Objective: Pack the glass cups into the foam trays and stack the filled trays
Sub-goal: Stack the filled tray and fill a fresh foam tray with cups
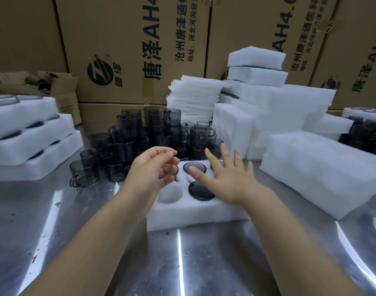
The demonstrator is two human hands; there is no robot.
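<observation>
A white foam tray point(195, 212) with round holes lies on the steel table in front of me. Smoky grey glass cups sit in several holes, among them one at the front middle point(201, 191) and one at the back middle point(195, 167). The front left hole point(169, 194) holds nothing. My left hand point(153, 169) hovers over the tray's back left, fingers loosely curled and holding nothing. My right hand point(227, 178) is spread flat over the tray's right side, fingers straight. A pile of loose grey cups point(135, 142) stands behind the tray.
Filled foam trays are stacked at the left point(27, 135). Foam trays and blocks lie at the right point(315, 167), with more stacked behind point(257, 67). Thin foam sheets point(193, 97) are piled at the back. More dark cups point(366, 135) stand far right. Cardboard boxes point(140, 50) wall the back.
</observation>
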